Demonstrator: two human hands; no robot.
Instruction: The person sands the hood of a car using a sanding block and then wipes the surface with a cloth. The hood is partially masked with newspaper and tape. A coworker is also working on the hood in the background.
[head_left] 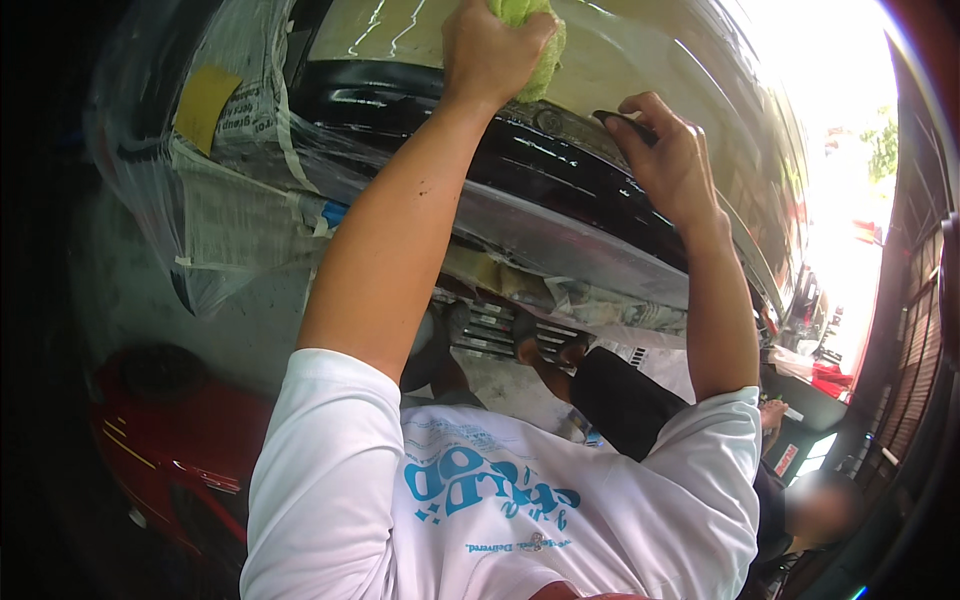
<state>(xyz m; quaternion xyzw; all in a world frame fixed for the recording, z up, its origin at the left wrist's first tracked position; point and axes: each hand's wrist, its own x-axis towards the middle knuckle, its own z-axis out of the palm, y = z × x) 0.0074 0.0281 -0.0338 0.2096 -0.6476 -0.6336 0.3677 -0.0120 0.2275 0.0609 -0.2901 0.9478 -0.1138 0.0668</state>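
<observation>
My left hand point(490, 55) is closed round a yellow-green cloth point(545, 75), which is pressed against the wet-looking car body panel point(620, 60). Further right, my right hand point(675, 160) grips a small black pad point(628, 127) between thumb and fingers, right by the panel's surface. Its exact kind is hard to make out. Just below both hands runs a glossy black strip of bodywork point(560, 165), and a small round mark point(548, 121) shows on the panel between them.
Newspaper and plastic masking sheet point(250, 205) cover the car's left side, with a yellow sheet point(207, 105) on it. More masking paper point(620, 305) hangs along the lower edge. A red car point(170, 440) stands behind at left. Another person point(815, 510) is at lower right.
</observation>
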